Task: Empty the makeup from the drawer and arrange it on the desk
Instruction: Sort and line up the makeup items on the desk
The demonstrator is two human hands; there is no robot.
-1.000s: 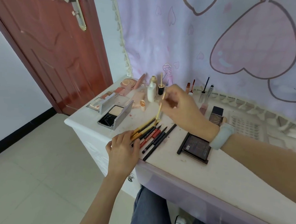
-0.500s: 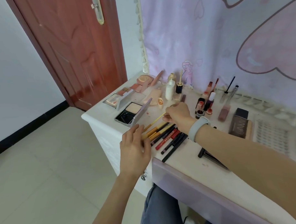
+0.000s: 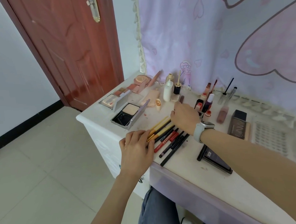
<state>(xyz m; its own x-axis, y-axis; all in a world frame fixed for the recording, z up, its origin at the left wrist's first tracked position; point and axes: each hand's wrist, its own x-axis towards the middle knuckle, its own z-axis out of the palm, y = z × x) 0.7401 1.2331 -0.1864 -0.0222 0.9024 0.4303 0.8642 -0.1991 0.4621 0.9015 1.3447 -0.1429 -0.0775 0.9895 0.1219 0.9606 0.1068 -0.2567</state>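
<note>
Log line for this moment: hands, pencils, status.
left hand: rests on pencil row ends | right hand: above row's far end, grip unclear | desk: makeup laid out | status: arranging

White desk (image 3: 100,119); pencils (image 3: 170,139), open compacts (image 3: 129,115), bottles (image 3: 167,91) on it

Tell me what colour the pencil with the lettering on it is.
Red, with white lettering: the red pencil lies among the row of pencils, seen in the head view.

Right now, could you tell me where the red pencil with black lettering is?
The red pencil with black lettering lies near the desk's front left edge, among the row of pencils, between the yellow-gold pencils and black pencils.
</note>
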